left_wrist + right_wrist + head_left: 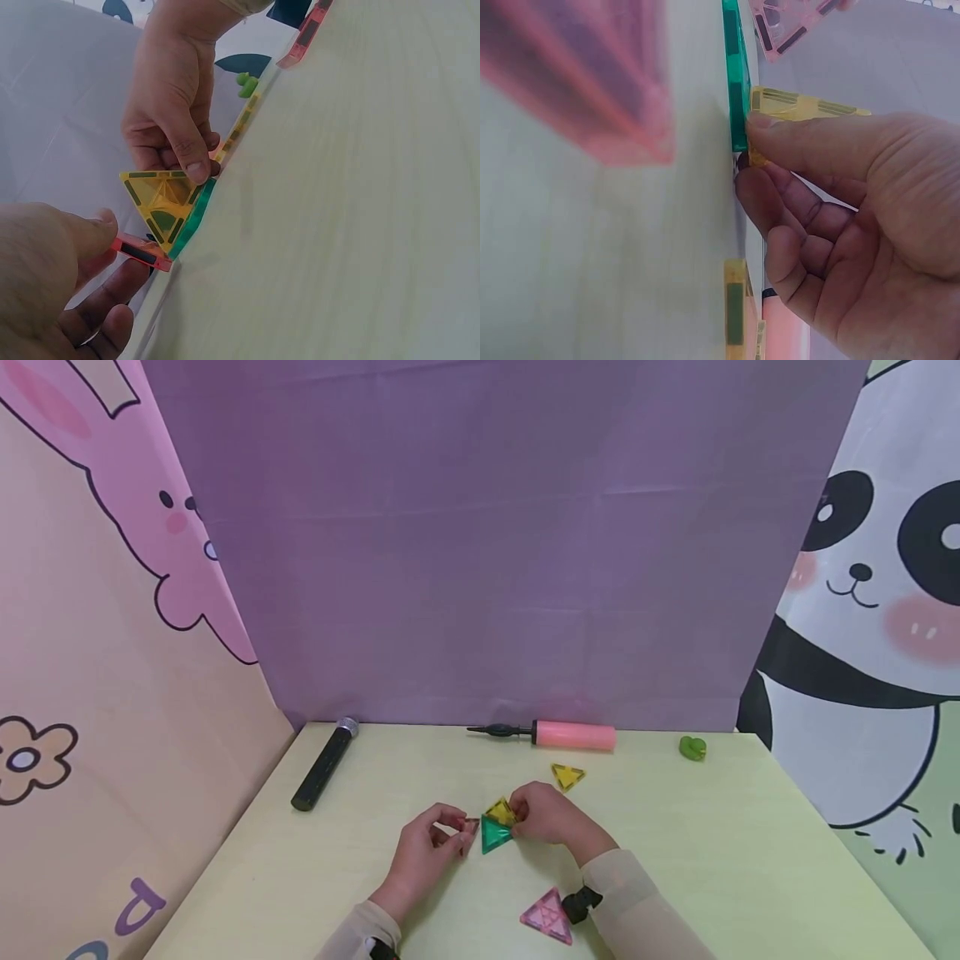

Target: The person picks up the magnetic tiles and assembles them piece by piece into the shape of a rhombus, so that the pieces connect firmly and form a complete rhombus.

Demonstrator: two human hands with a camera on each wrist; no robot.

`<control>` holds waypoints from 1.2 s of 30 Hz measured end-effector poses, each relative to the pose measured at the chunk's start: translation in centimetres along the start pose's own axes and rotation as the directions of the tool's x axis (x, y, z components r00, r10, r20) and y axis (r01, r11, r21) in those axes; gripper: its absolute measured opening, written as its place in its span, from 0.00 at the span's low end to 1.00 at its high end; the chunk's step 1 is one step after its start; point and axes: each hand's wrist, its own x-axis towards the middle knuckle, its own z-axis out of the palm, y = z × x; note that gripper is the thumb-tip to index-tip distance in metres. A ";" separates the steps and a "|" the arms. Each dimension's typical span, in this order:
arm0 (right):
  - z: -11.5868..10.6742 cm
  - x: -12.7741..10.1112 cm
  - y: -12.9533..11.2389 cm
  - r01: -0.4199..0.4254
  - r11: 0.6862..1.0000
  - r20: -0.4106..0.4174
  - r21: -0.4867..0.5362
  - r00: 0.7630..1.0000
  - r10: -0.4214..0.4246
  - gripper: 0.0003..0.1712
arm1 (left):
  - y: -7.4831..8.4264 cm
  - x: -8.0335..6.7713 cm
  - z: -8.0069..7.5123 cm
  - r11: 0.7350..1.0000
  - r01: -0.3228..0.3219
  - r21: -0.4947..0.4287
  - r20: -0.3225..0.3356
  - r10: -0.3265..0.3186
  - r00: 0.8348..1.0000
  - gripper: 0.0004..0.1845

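Both forearms reach in over counter [750, 877], hands meeting at green triangle tile [494, 836] lying flat mid-counter. Right hand [546, 814] knuckles-up, thumb and forefinger pinching yellow triangle tile [500, 811], tilted up against green tile's far edge. Left hand [427, 847] just left of green tile, fingers curled, pinching small pink tile [470, 827] beside it.

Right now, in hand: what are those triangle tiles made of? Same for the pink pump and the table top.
Yellow tile and green tile: likely translucent glossy plastic; light shows through, dark strips sit inside the edges, perhaps magnets. Pink pump: smooth matte barrel, probably plastic, with a black nozzle. Table top: pale yellow-green, flat, low sheen; laminate or painted board, cannot tell which.
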 end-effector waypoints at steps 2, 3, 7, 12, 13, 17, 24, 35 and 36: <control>0.0 0.0 -0.1 0.001 1.000 0.007 0.000 1.000 -0.001 0.11 | 0.0 0.0 0.0 1.000 -0.007 0.000 -0.005 0.007 1.000 0.14; 0.0 0.0 -0.1 0.001 1.000 0.009 0.000 1.000 -0.001 0.11 | 0.0 0.0 -0.1 1.000 -0.008 0.001 -0.008 0.008 1.000 0.14; 0.1 0.1 -0.2 -0.010 1.000 0.019 0.009 1.000 0.010 0.11 | -0.1 0.1 -0.1 1.000 -0.024 0.006 -0.017 0.024 1.000 0.14; 0.4 0.0 -0.4 0.006 1.000 0.030 0.012 1.000 -0.006 0.11 | -0.3 0.1 -0.1 1.000 -0.005 -0.007 -0.006 0.005 1.000 0.14; 0.5 0.0 -0.5 0.013 1.000 0.032 0.014 0.999 -0.013 0.12 | -0.3 0.0 -0.1 1.000 -0.003 -0.008 -0.004 0.003 1.000 0.13; 0.6 -0.1 -0.8 0.027 0.999 0.036 0.019 0.999 -0.028 0.12 | -0.4 0.0 -0.1 1.000 -0.005 -0.008 -0.003 0.005 1.000 0.13; 0.8 -0.2 -1.0 0.019 1.000 0.038 0.006 0.999 -0.019 0.12 | -0.6 0.0 0.0 1.000 -0.011 -0.006 -0.009 0.011 1.000 0.13; 0.9 -0.2 -1.1 0.032 0.999 0.038 0.004 0.999 -0.032 0.12 | -0.5 -0.1 0.0 1.000 -0.017 -0.011 -0.003 0.017 1.000 0.13; 0.9 -0.2 -1.1 0.036 0.999 0.037 0.004 0.999 -0.036 0.12 | -0.4 0.0 0.0 1.000 -0.017 -0.015 -0.001 0.017 1.000 0.13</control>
